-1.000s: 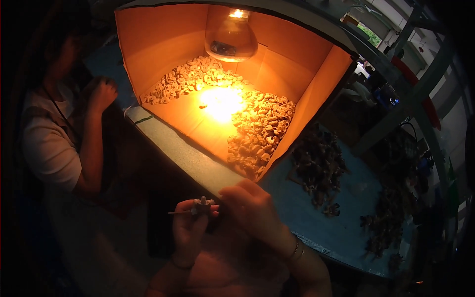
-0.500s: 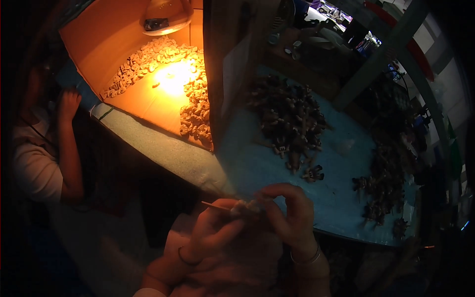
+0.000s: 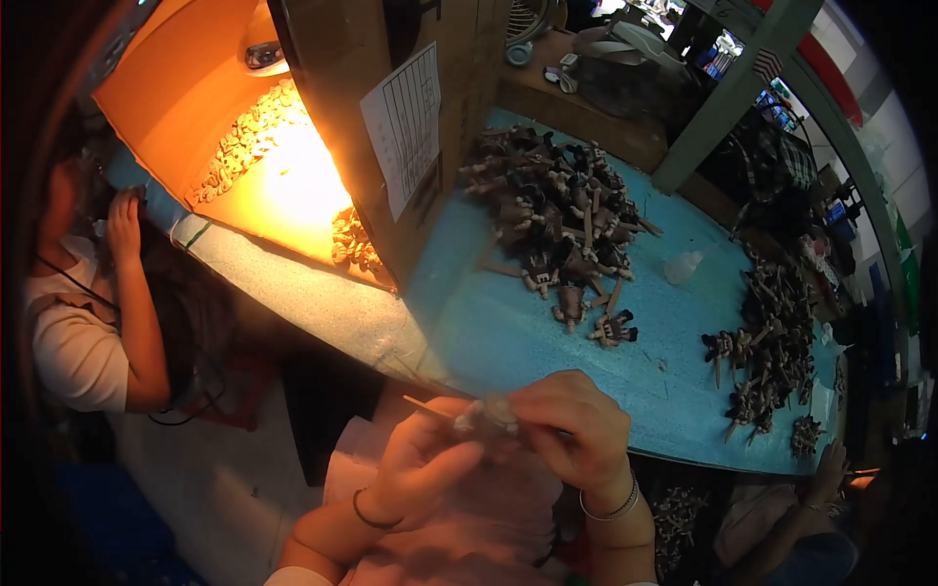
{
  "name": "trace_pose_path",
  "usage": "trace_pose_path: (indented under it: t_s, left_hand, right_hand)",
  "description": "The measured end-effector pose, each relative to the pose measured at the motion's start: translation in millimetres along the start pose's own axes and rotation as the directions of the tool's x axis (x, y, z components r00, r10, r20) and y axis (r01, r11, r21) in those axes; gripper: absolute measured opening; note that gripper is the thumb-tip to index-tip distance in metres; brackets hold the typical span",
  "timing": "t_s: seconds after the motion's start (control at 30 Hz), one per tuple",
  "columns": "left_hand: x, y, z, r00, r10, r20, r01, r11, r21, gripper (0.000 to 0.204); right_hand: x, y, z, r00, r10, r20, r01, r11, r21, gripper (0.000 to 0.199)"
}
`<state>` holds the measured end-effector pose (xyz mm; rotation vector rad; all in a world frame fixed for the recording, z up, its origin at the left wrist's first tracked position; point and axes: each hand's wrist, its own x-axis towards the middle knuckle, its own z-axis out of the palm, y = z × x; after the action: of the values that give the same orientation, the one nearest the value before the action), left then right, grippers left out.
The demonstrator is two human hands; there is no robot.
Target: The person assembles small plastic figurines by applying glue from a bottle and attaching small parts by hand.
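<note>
Above my lap, just off the table's near edge, my left hand [image 3: 420,457] is closed around a small figurine [image 3: 486,420] and a thin wooden stick [image 3: 426,405] that pokes out to the left. The figurine is pale on top and grey below; its details are blurred. My right hand [image 3: 578,428] is closed too, thumb and fingers pinching the figurine's right side. Whether those fingertips hold anything smaller is hidden. On the blue table [image 3: 635,381] beyond lies a heap of dark and pale figurines [image 3: 562,220], several with flat wooden sticks.
A cardboard box [image 3: 415,220] holds many small pale pieces [image 3: 239,146] under a glowing lamp [image 3: 262,39]. More figurines [image 3: 772,337] lie at the table's right, with crumpled clear plastic [image 3: 682,267] between. A person [image 3: 83,337] sits at left; another person's hand [image 3: 831,471] shows at right.
My right fingers have come down and closed against the figurine. My left hand keeps its hold. The view has grown brighter, and the box appears shifted left.
</note>
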<state>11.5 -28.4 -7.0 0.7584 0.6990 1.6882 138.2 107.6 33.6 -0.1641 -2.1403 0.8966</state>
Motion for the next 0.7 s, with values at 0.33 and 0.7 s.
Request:
trace_pose_path:
  t_s: [0.33,0.7]
  left_hand:
    - [-0.1,0.8,11.4,0.978,0.155,-0.139,-0.105,0.944,0.311,0.028]
    - [4.1,-8.7,3.0,0.880,0.472,-0.058,-0.259,0.578,0.774,0.033]
  right_hand:
    - [2.8,-6.3,2.3,0.997,0.051,-0.049,-0.058,0.987,-0.147,0.027]
    - [-1.0,-20.6,18.2,0.993,-0.051,-0.108,0.017,0.957,-0.290,0.026]
